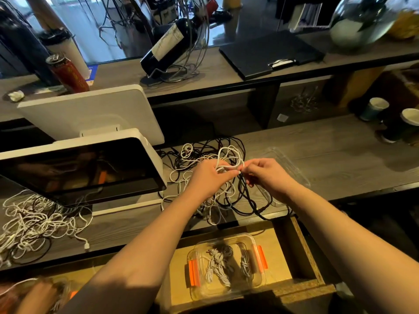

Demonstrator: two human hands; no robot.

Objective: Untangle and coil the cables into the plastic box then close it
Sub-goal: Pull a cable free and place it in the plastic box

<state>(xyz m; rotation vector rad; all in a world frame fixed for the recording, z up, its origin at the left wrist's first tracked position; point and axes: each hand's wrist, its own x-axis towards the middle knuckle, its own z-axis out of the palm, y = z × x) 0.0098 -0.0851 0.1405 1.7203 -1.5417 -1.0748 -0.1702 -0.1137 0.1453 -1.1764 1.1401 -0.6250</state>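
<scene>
A tangle of white and black cables [217,155] lies on the grey wooden counter. My left hand [209,175] grips a bunch of white cable loops over the tangle. My right hand [266,175] pinches a white cable end close to my left fingertips, with a black cable hanging below it. A clear plastic box [288,168] lies on the counter just behind my right hand. A second clear box with orange clips [226,266] sits lower down in an open drawer and holds several coiled cables.
Two white tablet screens [90,164] stand to the left. Another cable tangle [38,225] lies at the near left. Paper cups [374,108] stand far right. The upper shelf carries a wine bottle in a wire holder [167,45], a red can [68,72] and a black folder [272,53].
</scene>
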